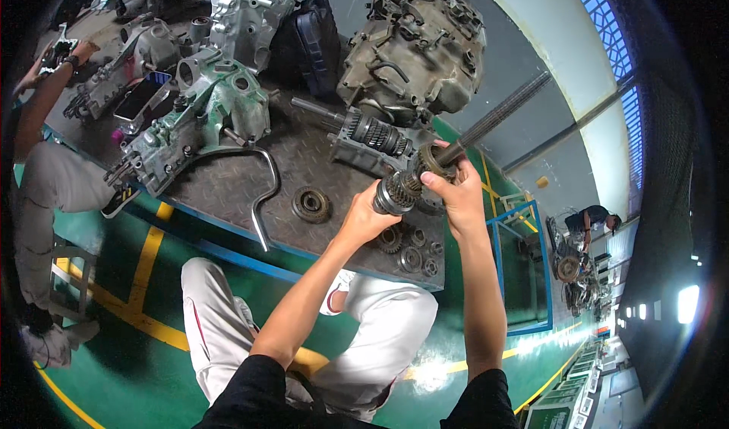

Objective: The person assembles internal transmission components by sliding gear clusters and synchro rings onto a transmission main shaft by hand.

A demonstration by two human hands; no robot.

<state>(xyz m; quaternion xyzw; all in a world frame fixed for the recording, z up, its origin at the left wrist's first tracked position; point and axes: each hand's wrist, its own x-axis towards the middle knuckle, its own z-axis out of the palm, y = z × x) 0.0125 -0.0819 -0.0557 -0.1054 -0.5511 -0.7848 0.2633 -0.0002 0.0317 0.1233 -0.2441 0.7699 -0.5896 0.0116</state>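
Observation:
A gear shaft with a long splined end slants up to the right between my two hands. My left hand is closed round the gears at its lower end. Higher up, my right hand grips it by a large gear, thumb across the front. Just behind, an open metal housing holds another gear shaft lying on its side. Several loose gears and rings lie below my left hand near the table edge, and a separate ring gear lies to the left.
The dark metal table carries a large grimy gearbox at the back, a green-stained casing and a bent metal bar at left. A phone lies further left. Another person's hand works at the far left.

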